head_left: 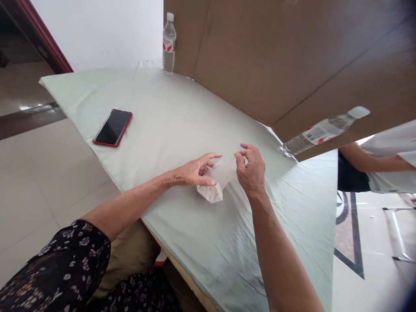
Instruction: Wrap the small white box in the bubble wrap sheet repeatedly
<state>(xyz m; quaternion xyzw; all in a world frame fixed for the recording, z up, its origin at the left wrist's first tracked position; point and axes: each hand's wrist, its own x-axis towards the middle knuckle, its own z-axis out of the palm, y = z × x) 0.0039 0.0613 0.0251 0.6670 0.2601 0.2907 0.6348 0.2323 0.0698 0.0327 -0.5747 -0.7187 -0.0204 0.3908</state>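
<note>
A small, many-sided, see-through container (211,193) with pale contents I cannot make out sits on the cloth-covered table. My left hand (196,170) is over its far side, the thumb along its top edge and the index finger stretched out apart from it. Thin translucent plastic film (225,172) spans the gap between my hands, just beyond the container. My right hand (250,168) has thumb and index finger pinched together at the film's right edge. The other fingers of my left hand are partly hidden.
A red-cased phone (113,128) lies to the left. Water bottles stand against the brown board, one at its left end (169,45), another (321,132) at right. A person's arm (373,162) shows beyond the right edge of the pale green tablecloth (156,117).
</note>
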